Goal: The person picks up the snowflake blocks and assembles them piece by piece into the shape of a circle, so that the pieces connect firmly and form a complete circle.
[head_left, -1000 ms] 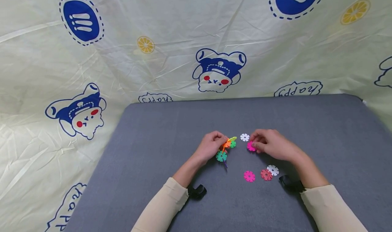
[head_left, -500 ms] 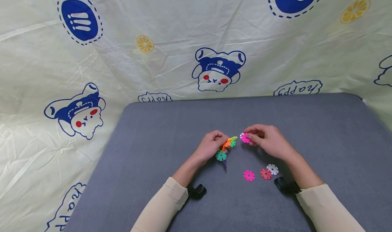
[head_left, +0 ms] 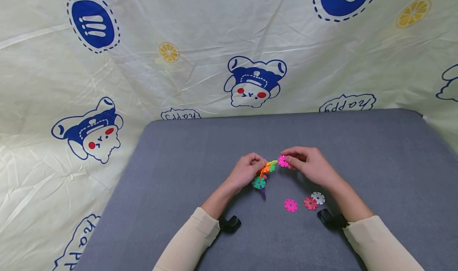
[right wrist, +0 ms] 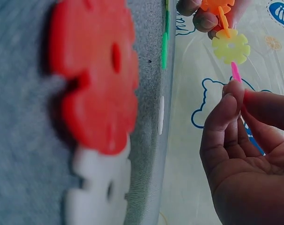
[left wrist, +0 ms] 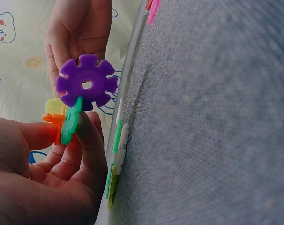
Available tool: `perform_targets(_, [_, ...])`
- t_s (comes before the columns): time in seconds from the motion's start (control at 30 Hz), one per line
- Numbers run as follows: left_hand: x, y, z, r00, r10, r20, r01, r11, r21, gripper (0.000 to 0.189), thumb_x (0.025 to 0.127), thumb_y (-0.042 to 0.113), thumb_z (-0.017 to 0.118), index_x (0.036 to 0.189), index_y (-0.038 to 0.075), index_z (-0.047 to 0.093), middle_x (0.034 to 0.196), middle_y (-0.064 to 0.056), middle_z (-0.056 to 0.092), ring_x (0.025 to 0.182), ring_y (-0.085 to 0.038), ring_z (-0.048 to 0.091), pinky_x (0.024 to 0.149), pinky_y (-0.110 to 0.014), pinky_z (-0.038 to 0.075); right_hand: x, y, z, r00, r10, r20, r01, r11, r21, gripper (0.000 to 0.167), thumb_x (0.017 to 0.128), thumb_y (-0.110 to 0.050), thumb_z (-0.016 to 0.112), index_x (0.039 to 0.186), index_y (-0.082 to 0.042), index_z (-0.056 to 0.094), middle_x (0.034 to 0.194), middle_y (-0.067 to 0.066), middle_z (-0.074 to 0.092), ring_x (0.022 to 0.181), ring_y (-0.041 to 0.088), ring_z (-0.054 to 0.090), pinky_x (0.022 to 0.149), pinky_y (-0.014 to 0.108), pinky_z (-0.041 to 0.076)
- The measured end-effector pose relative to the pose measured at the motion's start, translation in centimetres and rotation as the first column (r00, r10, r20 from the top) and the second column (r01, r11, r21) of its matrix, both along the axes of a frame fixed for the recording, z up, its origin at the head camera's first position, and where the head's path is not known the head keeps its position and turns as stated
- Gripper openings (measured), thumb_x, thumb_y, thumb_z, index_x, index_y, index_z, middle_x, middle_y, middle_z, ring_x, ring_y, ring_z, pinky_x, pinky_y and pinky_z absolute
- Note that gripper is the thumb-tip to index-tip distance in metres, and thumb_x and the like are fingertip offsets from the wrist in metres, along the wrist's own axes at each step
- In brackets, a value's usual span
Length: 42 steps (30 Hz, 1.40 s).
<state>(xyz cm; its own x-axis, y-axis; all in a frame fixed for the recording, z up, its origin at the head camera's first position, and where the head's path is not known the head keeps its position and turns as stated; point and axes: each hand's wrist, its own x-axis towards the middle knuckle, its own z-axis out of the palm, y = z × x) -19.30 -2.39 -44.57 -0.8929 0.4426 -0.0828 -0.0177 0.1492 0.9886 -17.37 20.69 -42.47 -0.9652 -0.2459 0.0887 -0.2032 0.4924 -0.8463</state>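
Note:
Flat notched plastic discs are joined into a chain (head_left: 268,165) with orange, yellow, teal and purple pieces. My left hand (head_left: 246,169) pinches this chain near its orange and teal discs. In the left wrist view the purple disc (left wrist: 97,77) sticks out from the teal disc (left wrist: 71,122). My right hand (head_left: 309,163) pinches a bright pink disc (head_left: 283,161) between thumb and fingers. The pink disc's edge meets the yellow disc (right wrist: 231,47) at the chain's end in the right wrist view; whether it sits in a slot I cannot tell.
On the grey table (head_left: 200,144) lie a loose pink disc (head_left: 291,205), a red disc (head_left: 310,203) and a white disc (head_left: 318,198) partly under the red one. Green discs (left wrist: 117,136) and another white disc (right wrist: 161,115) lie farther off. A patterned cloth (head_left: 200,80) hangs behind.
My right hand has carried the pink disc left and away from me, up to the chain's yellow end, passing over a white disc. My left hand has stayed nearly still.

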Motion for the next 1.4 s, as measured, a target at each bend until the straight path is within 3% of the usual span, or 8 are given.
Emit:
perform_targets(0.6, [-0.05,-0.03,-0.21,1.000,-0.018,-0.017,0.017,0.999,-0.038,0.020,0.099,0.026,0.056,0.098,0.007,0.063,0.083,-0.015,0.066,0.067,-0.020,0.065,0.062,-0.027,0.050,-0.05,-0.21,-0.26,1.000,0.020,0.006,-0.019,0.999,-0.046,0.024,0.096,-0.015,0.061,0.116,-0.004,0.067,0.085,0.011,0.065,0.075,0.023,0.059,0.064,0.036,0.052])
perform_targets(0.93, [-0.03,0.00,-0.34,0.999,-0.044,-0.016,0.043,0.999,-0.022,0.019,0.098,0.024,0.057,0.098,0.006,0.063,0.083,-0.017,0.067,0.068,-0.023,0.066,0.062,-0.026,0.050,0.02,-0.30,-0.47,1.000,0.028,0.012,-0.028,1.000,-0.009,0.024,0.096,-0.014,0.061,0.116,-0.005,0.067,0.085,0.013,0.066,0.074,0.023,0.060,0.062,0.030,0.050])
perform_targets(1.4, [0.30,0.33,-0.33,1.000,-0.012,0.009,0.012,1.000,-0.021,0.020,0.096,0.024,0.061,0.097,0.004,0.064,0.083,-0.016,0.069,0.064,-0.018,0.065,0.059,-0.025,0.051,0.17,-0.70,-0.49,1.000,-0.016,0.017,0.016,1.000,-0.014,0.021,0.094,-0.009,0.062,0.113,-0.006,0.069,0.085,0.006,0.065,0.072,0.025,0.056,0.059,0.031,0.048])
